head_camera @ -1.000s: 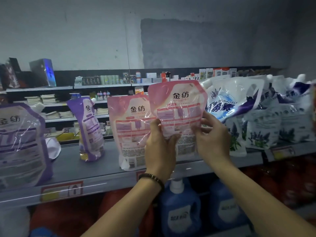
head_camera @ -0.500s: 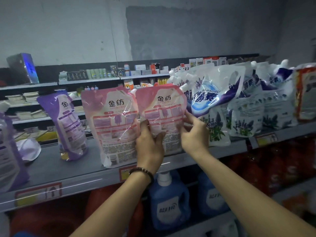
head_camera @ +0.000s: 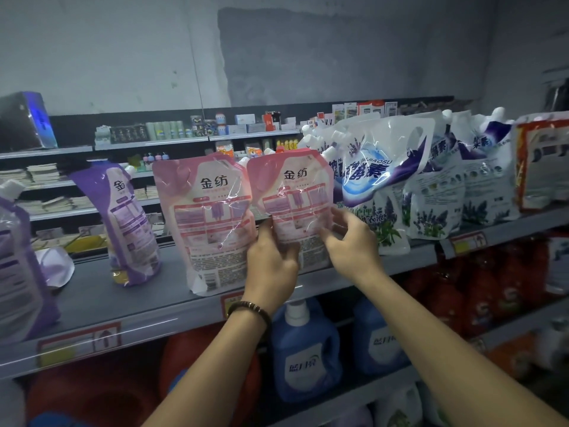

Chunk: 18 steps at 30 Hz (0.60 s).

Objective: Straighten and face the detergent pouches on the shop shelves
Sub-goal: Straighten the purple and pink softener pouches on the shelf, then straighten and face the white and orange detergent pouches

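A pink pouch (head_camera: 294,192) stands upright on the grey shelf (head_camera: 129,300), beside a second pink pouch (head_camera: 209,217) on its left. My left hand (head_camera: 272,260) grips its lower left edge, and my right hand (head_camera: 351,238) holds its lower right edge with curled fingers. Its bottom is hidden behind my hands. A purple pouch (head_camera: 126,223) leans further left, and another purple pouch (head_camera: 18,266) sits at the left edge. White lavender pouches (head_camera: 388,174) crowd the shelf to the right.
A red and white pack (head_camera: 542,161) stands at the far right. Blue detergent bottles (head_camera: 304,349) and red bottles (head_camera: 480,291) fill the shelf below. Price tags (head_camera: 80,343) line the shelf rail. A white lid (head_camera: 55,266) lies on the shelf at left. More shelves run behind.
The pink pouch has come down from the air and now sits on the shelf next to the other pink one. Both hands went down with it and stayed at its lower edges.
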Each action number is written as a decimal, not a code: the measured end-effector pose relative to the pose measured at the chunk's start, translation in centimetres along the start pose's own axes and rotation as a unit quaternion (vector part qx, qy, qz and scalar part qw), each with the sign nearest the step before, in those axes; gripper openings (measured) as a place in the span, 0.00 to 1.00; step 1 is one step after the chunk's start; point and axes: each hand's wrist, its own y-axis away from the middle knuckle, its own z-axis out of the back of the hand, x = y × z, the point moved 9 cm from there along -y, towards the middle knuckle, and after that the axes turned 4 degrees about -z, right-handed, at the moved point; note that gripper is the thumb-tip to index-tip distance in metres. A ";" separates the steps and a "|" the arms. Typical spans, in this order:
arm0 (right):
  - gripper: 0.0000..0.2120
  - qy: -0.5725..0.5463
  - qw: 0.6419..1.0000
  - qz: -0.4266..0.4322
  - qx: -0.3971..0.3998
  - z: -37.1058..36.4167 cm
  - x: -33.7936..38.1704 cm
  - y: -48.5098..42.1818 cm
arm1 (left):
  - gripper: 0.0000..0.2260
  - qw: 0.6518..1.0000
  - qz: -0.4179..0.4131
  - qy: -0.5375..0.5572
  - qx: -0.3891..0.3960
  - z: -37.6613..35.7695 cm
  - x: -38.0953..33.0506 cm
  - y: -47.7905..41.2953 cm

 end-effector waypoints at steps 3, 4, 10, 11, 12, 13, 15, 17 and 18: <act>0.20 0.000 1.000 -0.019 0.003 0.8 -1.0 2.2 | 0.25 1.000 0.006 0.003 0.004 0.5 -0.4 1.3; 0.20 -0.005 1.000 -0.027 0.001 1.1 -1.3 3.2 | 0.27 1.000 0.001 0.000 -0.001 0.8 -0.7 1.9; 0.13 -0.050 0.995 -0.083 -0.027 3.9 -2.0 8.6 | 0.24 1.000 -0.022 0.002 0.002 2.6 -2.1 5.4; 0.12 -0.051 0.994 -0.091 -0.033 4.5 -1.9 9.3 | 0.21 0.999 -0.014 0.031 0.015 2.6 -2.1 5.8; 0.11 -0.046 0.993 -0.098 -0.037 5.1 -1.8 9.9 | 0.19 0.998 -0.003 0.064 0.029 2.3 -2.1 6.3; 0.11 -0.038 0.993 -0.104 -0.038 5.6 -1.8 10.7 | 0.17 0.994 0.011 0.096 0.048 1.9 -2.1 6.9; 0.11 -0.025 0.992 -0.116 -0.045 6.9 -2.1 12.4 | 0.14 0.980 0.047 0.162 0.106 0.3 -2.4 8.5; 0.11 -0.015 0.989 -0.134 -0.059 8.5 -2.8 14.6 | 0.12 0.958 0.083 0.221 0.163 -2.1 -2.9 10.6; 0.11 -0.017 0.987 -0.146 -0.066 9.2 -3.2 15.8 | 0.12 0.949 0.094 0.239 0.182 -3.3 -3.2 11.6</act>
